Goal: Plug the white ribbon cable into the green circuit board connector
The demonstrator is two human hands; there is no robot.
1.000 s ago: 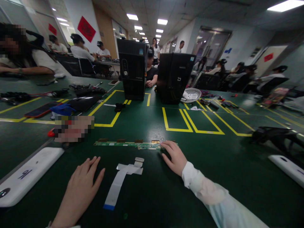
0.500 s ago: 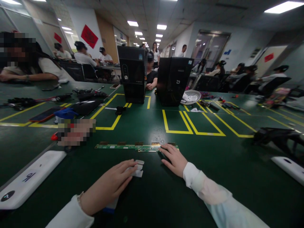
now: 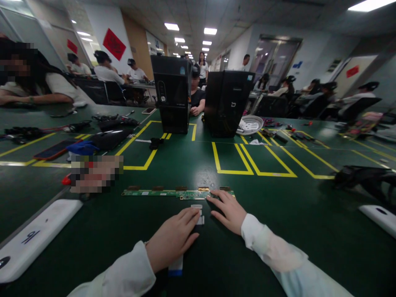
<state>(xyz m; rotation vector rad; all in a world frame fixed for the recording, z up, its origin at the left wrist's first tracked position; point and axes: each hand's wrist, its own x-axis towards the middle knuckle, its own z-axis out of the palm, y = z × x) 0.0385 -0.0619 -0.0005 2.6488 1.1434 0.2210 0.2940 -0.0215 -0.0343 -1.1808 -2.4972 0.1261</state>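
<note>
A flat white ribbon cable (image 3: 200,220) with a blue-tipped end lies on the green table, and its connector end points toward the circuit board. My left hand (image 3: 175,235) lies across the cable, fingers stretched over its upper part, thumb apart, hiding its middle. Just beyond is a long, narrow green circuit board (image 3: 165,193) with copper-coloured tabs along its far edge. On the board's right end rest the fingertips of my right hand (image 3: 228,210), the fingers spread and the thumb apart. The fingers cover a bit of the board there.
Two black computer towers (image 3: 171,95) stand beyond the yellow tape outlines, a person seated behind them. A white basket (image 3: 251,124) is right of the towers. At left lie a white device (image 3: 40,235) and a black-and-red item; a black object (image 3: 359,179) is at right.
My left hand has come from the left side onto the ribbon cable, and the cable has slid right and nearer the board's middle. My right hand stays almost in place on the board.
</note>
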